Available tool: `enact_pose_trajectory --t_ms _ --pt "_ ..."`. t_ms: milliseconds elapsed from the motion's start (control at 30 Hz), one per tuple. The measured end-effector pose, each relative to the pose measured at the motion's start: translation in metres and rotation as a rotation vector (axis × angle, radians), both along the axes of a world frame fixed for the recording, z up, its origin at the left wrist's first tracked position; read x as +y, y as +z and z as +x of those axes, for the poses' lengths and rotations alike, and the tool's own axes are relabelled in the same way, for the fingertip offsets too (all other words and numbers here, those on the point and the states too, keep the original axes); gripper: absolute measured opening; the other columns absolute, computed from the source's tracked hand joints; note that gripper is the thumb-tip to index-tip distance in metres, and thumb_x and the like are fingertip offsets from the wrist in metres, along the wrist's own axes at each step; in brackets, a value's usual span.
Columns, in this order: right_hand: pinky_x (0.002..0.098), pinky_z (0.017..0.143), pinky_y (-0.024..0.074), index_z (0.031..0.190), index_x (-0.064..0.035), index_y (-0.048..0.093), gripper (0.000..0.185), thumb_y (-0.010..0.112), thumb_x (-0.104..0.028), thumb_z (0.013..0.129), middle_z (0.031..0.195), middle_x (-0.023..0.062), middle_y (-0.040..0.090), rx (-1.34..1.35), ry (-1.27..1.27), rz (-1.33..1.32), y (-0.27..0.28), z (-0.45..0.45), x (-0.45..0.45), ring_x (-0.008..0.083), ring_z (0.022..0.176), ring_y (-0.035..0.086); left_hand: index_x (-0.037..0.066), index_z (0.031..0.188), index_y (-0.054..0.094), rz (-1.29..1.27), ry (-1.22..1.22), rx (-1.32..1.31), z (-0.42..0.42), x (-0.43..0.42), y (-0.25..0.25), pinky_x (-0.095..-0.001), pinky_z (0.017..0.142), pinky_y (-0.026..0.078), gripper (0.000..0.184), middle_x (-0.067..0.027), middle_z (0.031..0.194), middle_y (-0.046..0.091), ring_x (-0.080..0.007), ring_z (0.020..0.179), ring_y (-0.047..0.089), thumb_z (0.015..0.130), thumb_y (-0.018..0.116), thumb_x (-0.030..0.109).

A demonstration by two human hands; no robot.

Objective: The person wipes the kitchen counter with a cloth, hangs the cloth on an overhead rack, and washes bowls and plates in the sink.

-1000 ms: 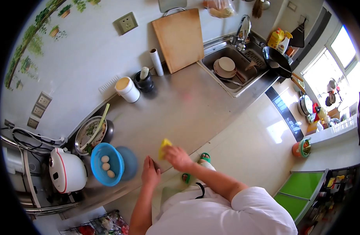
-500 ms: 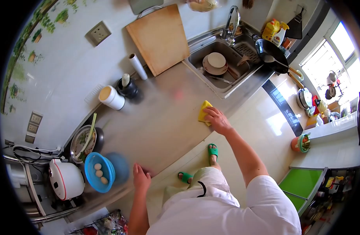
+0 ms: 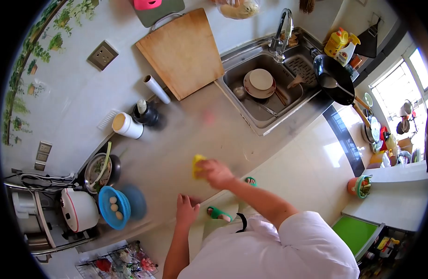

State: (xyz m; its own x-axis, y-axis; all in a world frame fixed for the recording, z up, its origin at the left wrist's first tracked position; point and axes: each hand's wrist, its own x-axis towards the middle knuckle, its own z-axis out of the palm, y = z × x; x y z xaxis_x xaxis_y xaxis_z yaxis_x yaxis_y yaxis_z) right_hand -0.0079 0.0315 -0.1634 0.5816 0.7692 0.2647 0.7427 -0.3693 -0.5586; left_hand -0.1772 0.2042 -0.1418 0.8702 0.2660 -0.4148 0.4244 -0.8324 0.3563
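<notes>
Yellow soft cloth point(image 3: 198, 166) was against the bare stainless-steel countertop point(image 3: 160, 160), toward its front edge, between the sink and the basket. The person's right hand point(image 3: 217, 175) was closed over it, pinching it under the fingers; both were blurred, so the exact placing of each finger could not be told. The left hand point(image 3: 187, 211) sat at the counter's front edge, loosely extended with its fingers close together and the fingertips on the metal.

Beyond the left hand stood a round blue plastic basket point(image 3: 126, 204) with three pale eggs point(image 3: 114, 207) inside, just beside a white rice cooker point(image 3: 81, 211) with a red line. Behind the basket, a long pale-green stalk point(image 3: 102, 168) lay across a round metal bowl.

Along the wall stood a white cylindrical canister point(image 3: 130, 128), a dark rounded container point(image 3: 150, 116), an upright white roll point(image 3: 157, 89) and a leaning rectangular wooden board point(image 3: 182, 53). To the right, the stainless-steel sink point(image 3: 264, 131) held a white bowl point(image 3: 261, 79) stacked on a plate.
</notes>
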Motion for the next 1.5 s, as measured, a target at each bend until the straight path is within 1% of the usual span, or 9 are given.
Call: enact_pose_trajectory --t_ms 167,433,567,800,900,967,1133,1267,1500 --pt "0.0408 0.097 0.0412 0.11 -0.0168 0.065 0.044 0.064 -0.005 0.068 0.123 0.007 0.053 0.043 -0.276 -0.075 0.019 0.065 -0.077 0.0285 0.116 0.048 -0.015 0.13 0.037 0.068 -0.037 0.029 0.005 -0.014 -0.001 -0.0438 0.11 0.028 0.08 -0.0388 0.141 0.022 -0.0478 0.134 0.023 0.077 0.068 0.036" --pt "0.041 0.088 0.0439 0.114 -0.0158 0.059 0.042 0.064 -0.011 0.073 0.112 0.0104 0.052 -0.016 -0.559 -0.005 0.045 0.16 -0.009 0.0304 0.108 0.049 -0.019 0.131 0.031 0.252 -0.063 0.072 0.006 -0.033 -0.004 -0.0451 0.111 0.027 0.089 -0.0389 0.141 0.021 -0.0479 0.135 0.022 0.075 0.07 0.038" --pt "0.0406 0.089 0.0445 0.115 -0.0105 0.056 0.038 0.061 -0.016 0.077 0.119 0.0101 0.05 0.031 -0.681 -0.328 0.011 0.183 -0.004 0.0304 0.11 0.049 -0.02 0.13 0.031 0.297 -0.074 0.076 0.006 -0.032 -0.008 -0.0447 0.111 0.026 0.089 -0.0389 0.141 0.022 -0.0484 0.134 0.022 0.075 0.07 0.038" --pt "0.0375 0.081 0.0478 0.115 -0.0037 0.053 0.042 0.062 -0.011 0.074 0.113 0.013 0.051 -0.137 -0.701 -0.382 0.008 0.097 -0.088 0.0277 0.106 0.051 -0.017 0.128 0.038 0.213 -0.003 0.061 0.013 -0.03 0.005 -0.0423 0.11 0.028 0.077 -0.0349 0.14 0.028 -0.0434 0.133 0.029 0.078 0.067 0.033" --pt "0.0404 0.082 0.0489 0.114 -0.0035 0.056 0.042 0.062 -0.012 0.074 0.111 0.0143 0.053 -0.001 -0.749 -0.409 0.013 0.08 -0.112 0.0304 0.106 0.052 -0.014 0.126 0.043 0.217 -0.001 0.05 0.015 -0.021 0.001 -0.0418 0.107 0.033 0.069 -0.0332 0.138 0.034 -0.0413 0.129 0.036 0.078 0.066 0.031" --pt "0.0425 0.085 0.0485 0.111 -0.005 0.059 0.039 0.062 -0.014 0.074 0.109 0.0163 0.056 0.332 -0.703 -0.058 0.022 0.084 -0.137 0.0336 0.104 0.054 -0.013 0.124 0.046 0.228 0.006 0.049 0.019 -0.017 0.002 -0.0418 0.105 0.036 0.066 -0.0325 0.136 0.037 -0.0403 0.127 0.04 0.079 0.066 0.03" --pt "0.0445 0.081 0.049 0.11 -0.0124 0.059 0.038 0.064 -0.016 0.073 0.107 0.0147 0.06 0.098 -1.023 -0.068 0.048 0.142 -0.244 0.0357 0.094 0.059 -0.009 0.103 0.06 0.301 -0.004 -0.025 0.02 -0.01 -0.006 -0.0433 0.092 0.046 0.045 -0.03 0.124 0.05 -0.0393 0.109 0.055 0.079 0.066 0.029" --pt "0.043 0.09 0.0445 0.116 -0.0123 0.059 0.042 0.061 -0.009 0.074 0.117 0.017 0.054 -0.113 -1.18 -0.124 0.031 0.209 -0.346 0.0382 0.104 0.052 -0.009 0.096 0.061 0.28 0.059 0.097 0.038 -0.029 0.014 -0.0434 0.091 0.046 0.044 -0.0295 0.12 0.053 -0.0399 0.105 0.057 0.078 0.067 0.03" --pt "0.0474 0.093 0.0411 0.114 -0.0114 0.06 0.042 0.065 -0.014 0.072 0.115 0.0194 0.053 -0.082 -1.076 -0.248 -0.001 0.177 -0.307 0.0405 0.107 0.046 -0.007 0.094 0.062 0.414 0.036 -0.021 0.034 -0.029 -0.005 -0.0444 0.085 0.048 0.048 -0.0281 0.111 0.058 -0.0409 0.097 0.059 0.076 0.066 0.037"
